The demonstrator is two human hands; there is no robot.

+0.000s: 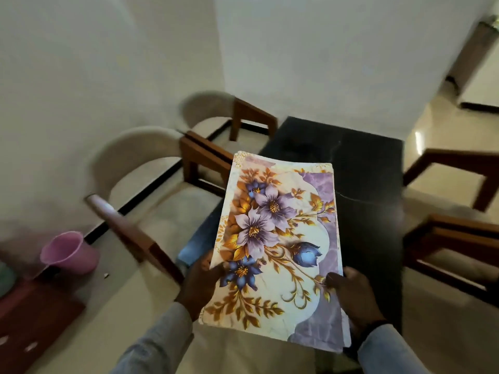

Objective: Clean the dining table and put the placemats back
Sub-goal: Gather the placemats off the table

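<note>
A stack of floral placemats [278,238], cream with purple and blue flowers, gold leaves and lilac marbled edging, is held up in both hands above the near end of the dark, glossy rectangular dining table [370,190]. The left hand [201,282] grips the stack's left edge, thumb curled over the printed face and the other fingers hidden beneath. The right hand [348,290] grips the right edge the same way, thumb on top. No brand, label or writing can be read on the placemats. Left of the table stand two wood-framed chairs with beige cushions [151,190]. Farther left of the table, a pink plastic mug [68,253] sits by a dark red wooden cabinet [35,317].
</note>
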